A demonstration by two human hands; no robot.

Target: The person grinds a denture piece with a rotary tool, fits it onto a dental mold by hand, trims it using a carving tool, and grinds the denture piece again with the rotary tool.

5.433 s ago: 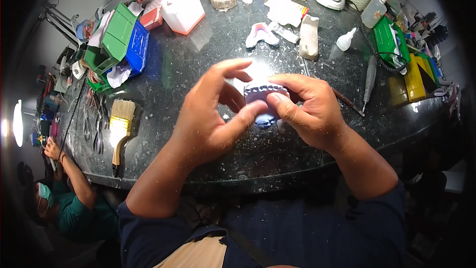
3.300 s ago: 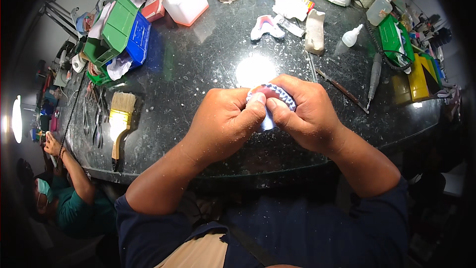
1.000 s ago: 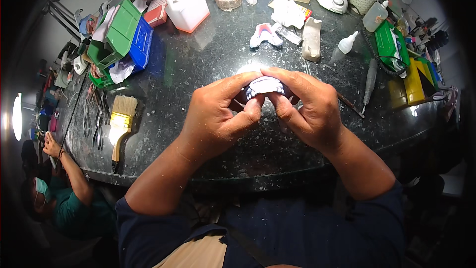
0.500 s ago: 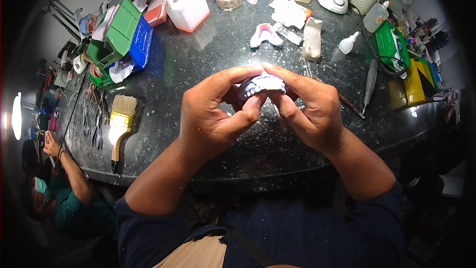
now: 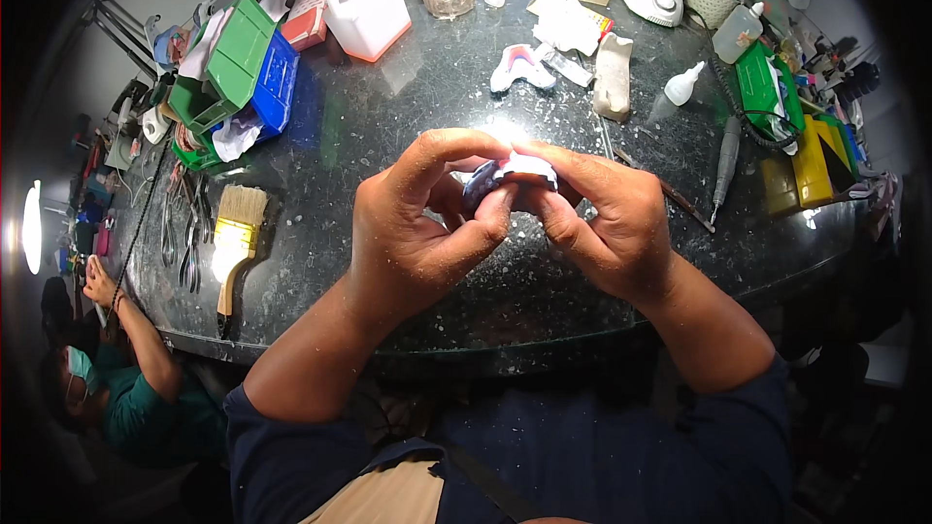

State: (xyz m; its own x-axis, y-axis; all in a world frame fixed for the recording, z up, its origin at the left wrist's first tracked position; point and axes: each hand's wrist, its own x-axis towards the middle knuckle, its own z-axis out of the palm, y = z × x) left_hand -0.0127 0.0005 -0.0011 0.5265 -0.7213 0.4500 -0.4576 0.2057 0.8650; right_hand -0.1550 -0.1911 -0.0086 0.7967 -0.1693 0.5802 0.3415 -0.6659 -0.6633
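Over the middle of the bench I hold a dental model (image 5: 529,167) between both hands. It is bluish white and dark in shadow underneath, with a bit of pink near its top. My left hand (image 5: 432,194) is closed on its left side, thumb below and index finger above. From the right, my right hand (image 5: 607,209) pinches it the same way, and the two hands' fingertips nearly meet at the top. The fingers hide part of the model. Beyond my hands lies a horseshoe-shaped dental piece (image 5: 522,71), white with a pink inner band.
A flat paintbrush (image 5: 236,233) and several pliers (image 5: 189,233) lie left. Green and blue bins (image 5: 223,68) stand behind them. A white jug (image 5: 367,15) is at the back. Right are a dropper bottle (image 5: 682,85) and a corded handpiece (image 5: 725,170). Another person's arm (image 5: 141,330) shows far left.
The dental model has been tilted between my fingers, so its underside now looks dark and its white upper edge shows. Both hands stay in nearly the same place.
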